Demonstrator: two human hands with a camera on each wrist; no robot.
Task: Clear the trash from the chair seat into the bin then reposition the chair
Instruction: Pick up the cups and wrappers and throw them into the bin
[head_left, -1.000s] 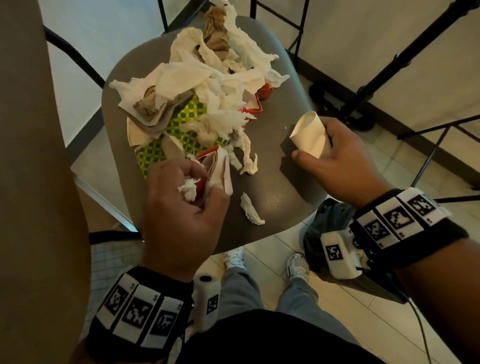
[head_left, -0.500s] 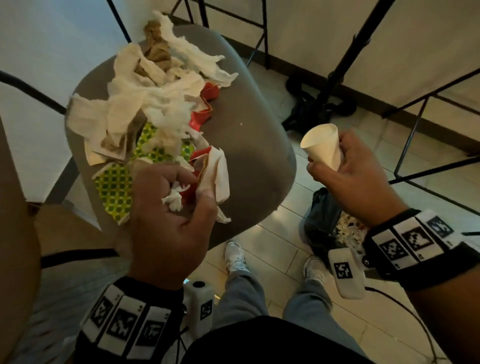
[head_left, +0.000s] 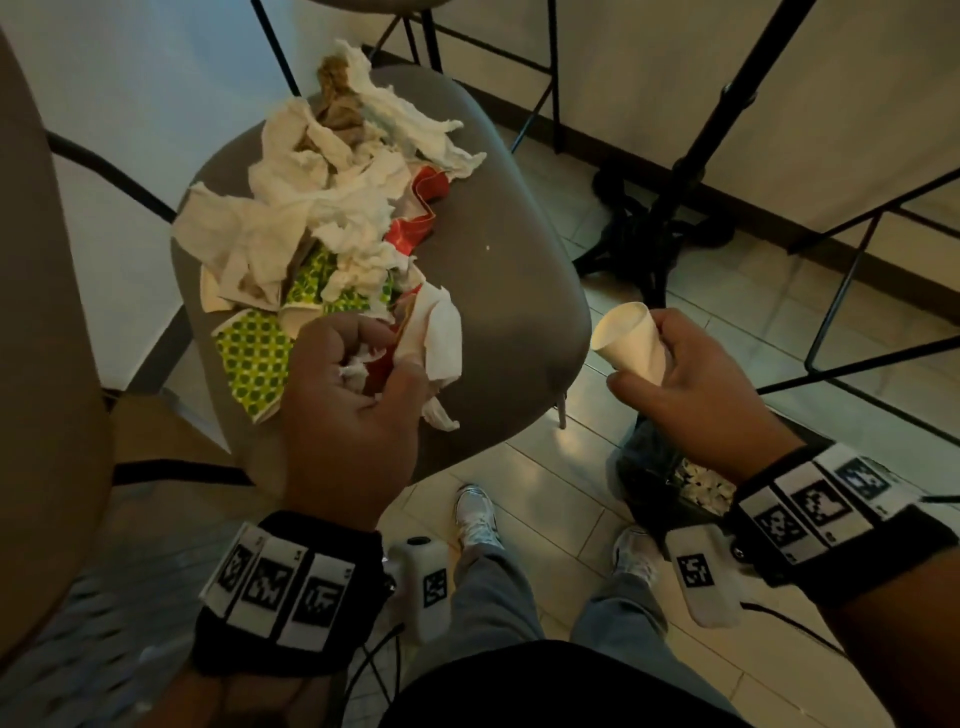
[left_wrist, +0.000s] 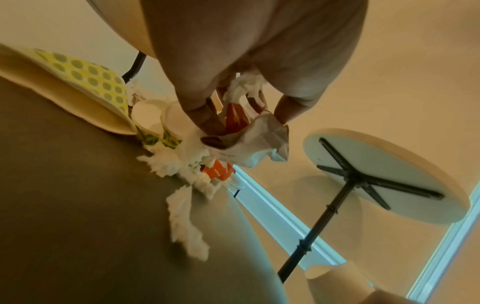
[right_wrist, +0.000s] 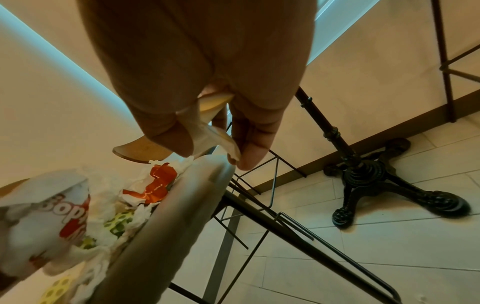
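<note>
A grey chair seat (head_left: 498, 291) carries a heap of trash (head_left: 332, 208): white napkins, brown paper, red wrappers, and green-dotted paper cups (head_left: 254, 353). Over the seat's near edge my left hand (head_left: 363, 374) grips a bundle of napkins and red wrapper (left_wrist: 241, 131). My right hand (head_left: 670, 369) holds a crushed white paper cup (head_left: 628, 340) off the seat's right edge, above the floor. Below that wrist stands the black-bagged bin (head_left: 670, 478), with white scraps inside. In the right wrist view the cup (right_wrist: 210, 125) is pinched between thumb and fingers.
A black cast-iron table base (head_left: 654, 234) and pole stand right of the chair. Thin black metal legs (head_left: 857, 322) of other furniture cross the tiled floor at right. A tan chair back (head_left: 47, 364) fills the left edge. My shoes (head_left: 475, 512) are below the seat.
My right hand lifted the white cup off the seat and carried it right, past the seat edge toward the bin. The left hand kept its bundle and rose slightly.
</note>
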